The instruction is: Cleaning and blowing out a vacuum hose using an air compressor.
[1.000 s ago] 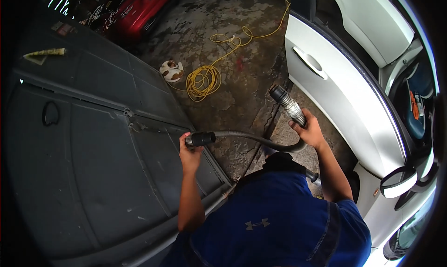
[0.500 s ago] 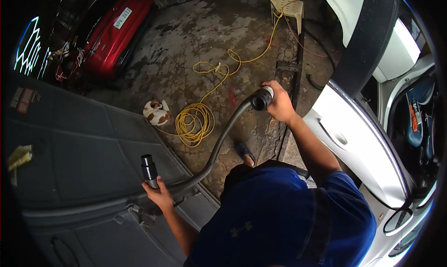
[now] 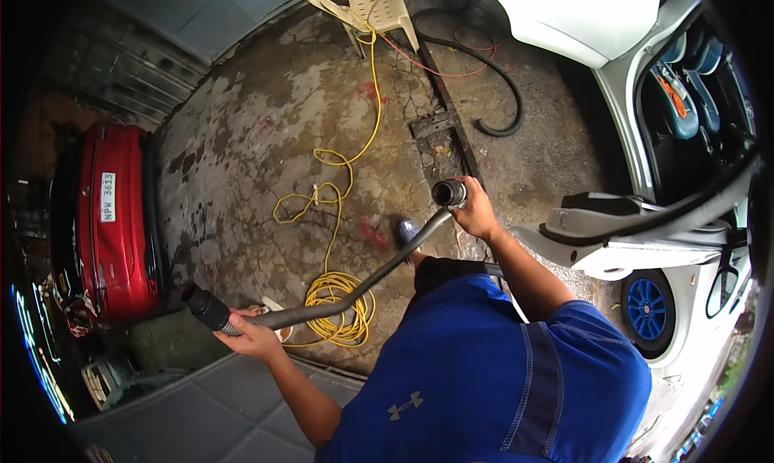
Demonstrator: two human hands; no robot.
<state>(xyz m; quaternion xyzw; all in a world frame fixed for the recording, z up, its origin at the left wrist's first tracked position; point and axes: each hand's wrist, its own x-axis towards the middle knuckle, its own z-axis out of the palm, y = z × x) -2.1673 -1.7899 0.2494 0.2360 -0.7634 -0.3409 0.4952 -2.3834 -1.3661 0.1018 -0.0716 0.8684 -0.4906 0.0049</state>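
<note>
A ribbed grey vacuum hose (image 3: 339,304) stretches slantwise between my two hands, sagging slightly. My left hand (image 3: 254,339) is closed round its left end, just behind a black cuff (image 3: 207,308) that points up and left. Over on the right, my right hand (image 3: 477,213) grips a short black round connector (image 3: 447,193), its open mouth facing up. The hose's right end comes up just under this connector; my fingers hide part of the join.
A coiled yellow cord (image 3: 343,310) lies below the hose, its line running to a beige plastic chair (image 3: 383,11). A white car (image 3: 576,15) with open doors stands right, a red car (image 3: 121,229) left. Another black hose (image 3: 516,100) lies on the cracked floor.
My view has turned to the right, so the red car, chair and cord sit further left or lower. The left cuff has tipped from upright to pointing left. Both hands keep their hold.
</note>
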